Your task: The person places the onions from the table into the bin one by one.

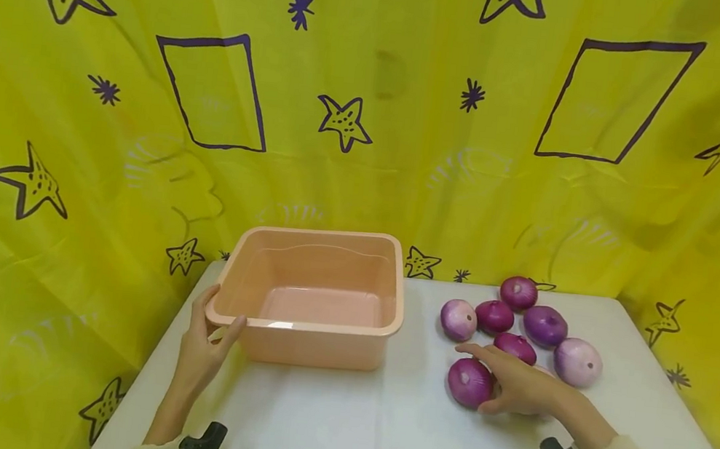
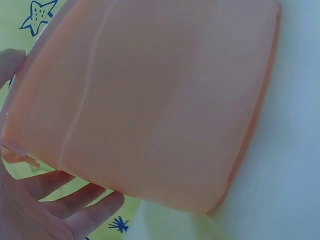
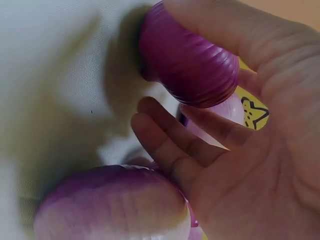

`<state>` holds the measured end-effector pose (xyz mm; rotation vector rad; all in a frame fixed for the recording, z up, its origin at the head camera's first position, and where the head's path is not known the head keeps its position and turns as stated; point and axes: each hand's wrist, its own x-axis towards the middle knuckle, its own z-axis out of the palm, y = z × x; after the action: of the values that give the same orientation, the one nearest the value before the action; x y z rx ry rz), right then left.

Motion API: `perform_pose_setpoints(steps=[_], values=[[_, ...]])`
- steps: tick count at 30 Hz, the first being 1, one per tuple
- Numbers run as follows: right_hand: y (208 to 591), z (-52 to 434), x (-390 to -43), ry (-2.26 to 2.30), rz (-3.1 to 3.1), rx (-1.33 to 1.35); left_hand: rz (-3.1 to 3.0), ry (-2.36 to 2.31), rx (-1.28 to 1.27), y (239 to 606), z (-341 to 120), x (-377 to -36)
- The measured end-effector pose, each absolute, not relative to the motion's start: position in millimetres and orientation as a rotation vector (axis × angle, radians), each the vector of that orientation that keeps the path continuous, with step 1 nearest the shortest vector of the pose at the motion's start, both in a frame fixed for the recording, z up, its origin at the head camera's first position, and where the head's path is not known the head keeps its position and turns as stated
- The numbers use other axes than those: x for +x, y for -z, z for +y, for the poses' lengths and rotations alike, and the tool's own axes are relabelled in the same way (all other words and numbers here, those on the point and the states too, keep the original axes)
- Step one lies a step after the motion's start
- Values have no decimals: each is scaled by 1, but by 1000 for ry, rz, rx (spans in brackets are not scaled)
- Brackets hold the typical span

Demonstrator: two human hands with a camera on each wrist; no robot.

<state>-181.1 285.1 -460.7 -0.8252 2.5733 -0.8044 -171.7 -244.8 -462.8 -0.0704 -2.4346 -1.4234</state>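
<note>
A peach plastic basin [image 1: 314, 349] stands at the left on the white table. My left hand [image 1: 201, 354] grips its near left corner, thumb over the rim and fingers below, as the left wrist view also shows. At the right, my right hand [image 1: 523, 388] holds a red onion [image 1: 470, 384] between thumb and fingers, close over the table. In the right wrist view the thumb lies across this purple onion [image 3: 187, 62], with the other fingers spread below it. A paler purple-and-white onion [image 3: 115, 205] sits beside those fingers.
Several more onions cluster behind and beside my right hand, among them a dark purple one [image 1: 545, 326] and a pale one [image 1: 577, 362]. A yellow curtain [image 1: 398, 177] with drawn stars hangs behind the white table [image 1: 339, 427].
</note>
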Motion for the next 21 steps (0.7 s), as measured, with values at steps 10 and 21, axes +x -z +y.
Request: perform_pose_setpoints(steps=[10, 21], values=[[460, 285, -181, 786, 2567, -718, -2333, 1614, -51, 467, -244, -171], [465, 285, -187, 829, 2580, -801, -2290, 1661, -32, 470, -243, -175]])
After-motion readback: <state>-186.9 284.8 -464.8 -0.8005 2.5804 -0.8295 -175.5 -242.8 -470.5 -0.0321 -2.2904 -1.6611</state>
